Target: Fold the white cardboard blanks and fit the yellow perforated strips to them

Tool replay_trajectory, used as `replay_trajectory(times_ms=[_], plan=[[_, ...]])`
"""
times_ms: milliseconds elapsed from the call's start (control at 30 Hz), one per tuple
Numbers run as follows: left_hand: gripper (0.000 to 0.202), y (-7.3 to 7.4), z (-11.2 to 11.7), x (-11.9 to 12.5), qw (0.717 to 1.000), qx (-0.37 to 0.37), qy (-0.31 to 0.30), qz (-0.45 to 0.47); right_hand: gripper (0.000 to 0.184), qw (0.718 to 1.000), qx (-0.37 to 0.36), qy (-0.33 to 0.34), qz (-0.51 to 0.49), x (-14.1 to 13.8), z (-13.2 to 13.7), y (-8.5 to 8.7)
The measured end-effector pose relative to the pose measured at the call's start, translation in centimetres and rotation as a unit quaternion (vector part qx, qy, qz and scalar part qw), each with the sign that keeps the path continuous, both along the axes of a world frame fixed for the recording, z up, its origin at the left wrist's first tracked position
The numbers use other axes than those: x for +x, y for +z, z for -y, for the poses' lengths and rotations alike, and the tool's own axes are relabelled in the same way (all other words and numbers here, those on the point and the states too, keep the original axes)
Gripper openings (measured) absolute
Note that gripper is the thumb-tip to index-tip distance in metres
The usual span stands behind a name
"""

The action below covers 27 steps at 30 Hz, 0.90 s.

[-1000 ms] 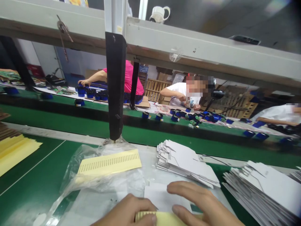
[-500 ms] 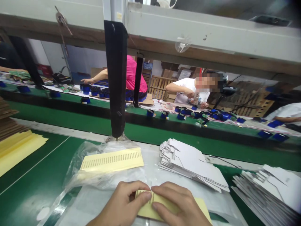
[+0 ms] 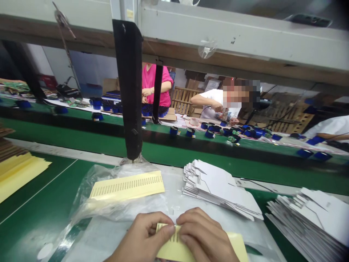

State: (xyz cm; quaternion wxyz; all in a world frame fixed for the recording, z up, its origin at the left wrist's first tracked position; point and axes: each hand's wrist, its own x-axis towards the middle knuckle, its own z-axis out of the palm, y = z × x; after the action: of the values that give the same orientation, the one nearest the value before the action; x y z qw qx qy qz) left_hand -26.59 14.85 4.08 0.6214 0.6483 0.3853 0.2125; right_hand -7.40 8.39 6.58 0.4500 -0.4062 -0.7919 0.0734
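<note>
Low in the middle of the head view, a yellow label sheet [image 3: 171,250] with short dark printed strips lies under both hands. My left hand [image 3: 143,236] pinches its upper left part, thumb on top and fingers curled behind the edge. My right hand [image 3: 204,236] is closed over the middle of the sheet, fingertips pressed together near the left thumb. Whether a single label sits between the fingertips is hidden. Beyond the hands, a second yellow label sheet [image 3: 128,185] with a row of printed strips rests on crumpled clear plastic [image 3: 87,185].
Flat white cartons are stacked at centre right [image 3: 218,185] and far right [image 3: 324,218]. Yellow sheets [image 3: 24,174] lie at left. A black post [image 3: 128,91] rises behind the plastic. Blue round parts [image 3: 209,134] line the green conveyor [image 3: 163,153], with co-workers beyond.
My right fingers have shifted slightly over the sheet, still close to the left thumb. Across the conveyor, the person in pink has drawn back an outstretched arm. The view has shifted slightly.
</note>
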Motion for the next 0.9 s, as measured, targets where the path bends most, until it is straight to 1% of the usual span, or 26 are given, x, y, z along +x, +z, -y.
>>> replay_trajectory(times_ms=[67,133,200,267,300,367,400,467,500,533,600,667,700,733,767,800,833,867,900], plan=[[0.034,0.2,0.2,-0.1,0.998,0.045,-0.022,-0.045,0.015,0.997,-0.068,-0.025,-0.040,0.3,0.2,0.4],[0.028,0.4,0.5,-0.1,0.991,0.091,-0.032,-0.089,0.012,0.987,-0.133,-0.069,-0.063,0.7,0.4,0.7],[0.027,0.4,0.9,-0.2,0.988,0.106,-0.034,-0.109,0.012,0.978,-0.174,-0.092,-0.074,1.0,0.6,0.7],[0.027,0.3,1.1,-0.2,0.987,0.111,-0.038,-0.111,0.005,0.972,-0.204,-0.092,-0.076,1.3,0.8,0.6],[0.028,0.3,1.2,-0.2,0.988,0.109,-0.038,-0.105,0.012,0.970,-0.215,-0.089,-0.073,1.4,0.9,0.5],[0.029,0.4,1.3,-0.1,0.994,0.078,-0.028,-0.076,0.029,0.969,-0.229,-0.070,-0.056,1.4,0.9,0.4],[0.029,0.5,1.2,0.0,0.997,0.052,-0.021,-0.054,0.031,0.971,-0.230,-0.051,-0.040,1.3,0.8,0.5],[0.031,0.6,1.1,0.1,1.000,0.009,-0.009,-0.005,0.024,0.978,-0.209,-0.005,-0.002,1.1,0.5,0.6],[0.032,0.6,1.0,0.1,1.000,-0.006,-0.008,0.015,0.021,0.982,-0.186,0.011,0.016,1.0,0.4,0.7],[0.034,0.6,0.9,0.2,0.999,-0.015,-0.010,0.029,0.020,0.987,-0.159,0.018,0.034,0.9,0.2,0.8],[0.038,0.4,0.8,0.2,0.998,-0.032,-0.017,0.046,0.018,0.992,-0.109,0.011,0.064,0.7,0.1,1.0],[0.039,0.2,0.8,0.1,0.997,-0.045,-0.017,0.053,0.016,0.993,-0.086,0.006,0.077,0.7,0.2,1.1],[0.038,0.1,0.8,0.1,0.998,-0.036,-0.013,0.043,0.016,0.994,-0.085,0.011,0.071,0.7,0.3,1.0],[0.035,0.0,0.8,0.0,1.000,-0.011,-0.011,0.021,0.017,0.994,-0.088,0.020,0.053,0.8,0.5,0.9],[0.031,0.0,0.9,-0.1,0.999,0.031,-0.016,-0.011,0.016,0.995,-0.095,0.024,0.024,0.9,0.6,0.8],[0.026,-0.2,0.9,-0.2,0.995,0.089,-0.029,-0.045,0.015,0.994,-0.108,0.019,-0.012,1.0,0.6,0.7],[0.020,-0.3,1.0,-0.4,0.984,0.158,-0.050,-0.071,0.012,0.991,-0.125,0.000,-0.052,1.2,0.6,0.7],[0.015,-0.6,1.0,-0.5,0.966,0.234,-0.075,-0.082,0.011,0.985,-0.145,-0.032,-0.089,1.5,0.5,0.7],[0.013,-0.9,1.0,-0.5,0.940,0.319,-0.099,-0.077,0.013,0.976,-0.169,-0.066,-0.117,1.7,0.3,0.8]])
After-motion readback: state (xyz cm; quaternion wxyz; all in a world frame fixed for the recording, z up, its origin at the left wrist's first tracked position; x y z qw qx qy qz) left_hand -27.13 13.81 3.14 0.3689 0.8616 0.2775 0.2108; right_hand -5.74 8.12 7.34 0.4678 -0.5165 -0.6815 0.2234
